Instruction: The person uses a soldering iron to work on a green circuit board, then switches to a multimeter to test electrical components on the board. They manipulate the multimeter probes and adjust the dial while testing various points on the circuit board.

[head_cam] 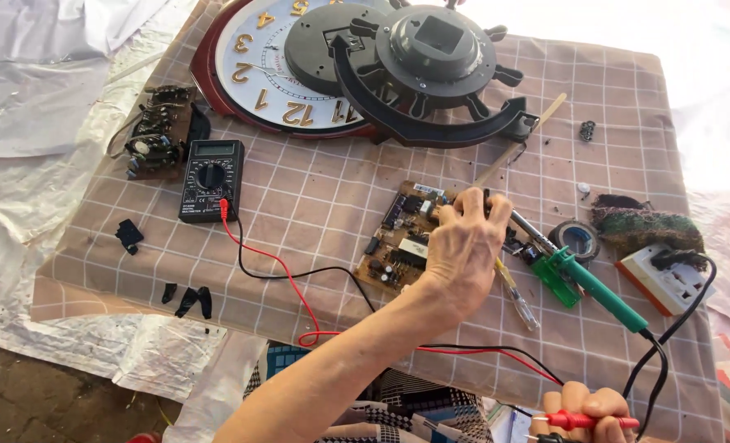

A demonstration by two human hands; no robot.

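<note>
At the near edge, the right hand (pixel 585 404) is closed around a red multimeter probe (pixel 588 422) lying left-right. Farther in, the left hand (pixel 462 250), fingers curled, rests on the brown rectangular circuit board (pixel 398 238) mid-table. Beside it, a green-handled soldering iron (pixel 582 279) points its tip up-left. Bare checked cloth (pixel 315 193) lies leftward.
</note>
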